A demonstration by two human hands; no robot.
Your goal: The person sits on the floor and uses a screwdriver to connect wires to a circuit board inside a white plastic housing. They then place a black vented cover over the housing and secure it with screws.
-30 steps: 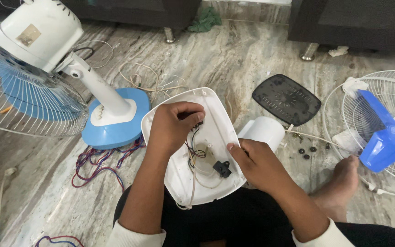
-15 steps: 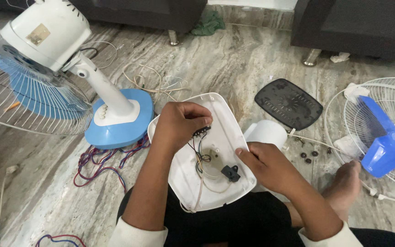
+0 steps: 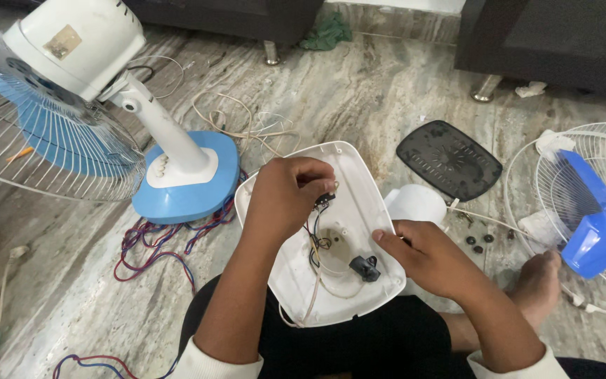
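Note:
A white plastic fan base shell (image 3: pixel 351 184) lies upside down on my lap, with wires (image 3: pixel 315 242) and a small black part (image 3: pixel 365 267) inside it. My left hand (image 3: pixel 285 196) reaches into the shell's upper half and pinches a small black switch piece (image 3: pixel 324 201) joined to the wires. My right hand (image 3: pixel 422 256) grips the shell's right rim, thumb on the inside edge near the black part.
A blue and white table fan (image 3: pixel 71 105) stands at left, loose coloured wires (image 3: pixel 156 242) beside its base. A black base plate (image 3: pixel 449 160), a white cup-shaped cover (image 3: pixel 415 203) and several small screws (image 3: pixel 478 240) lie at right, near a blue fan in its grille (image 3: pixel 590 203). My bare foot (image 3: pixel 538 281) rests there.
The view has tilted a little. My left hand has shifted slightly along the shell's upper part, still on the wired piece. My right hand stays on the rim.

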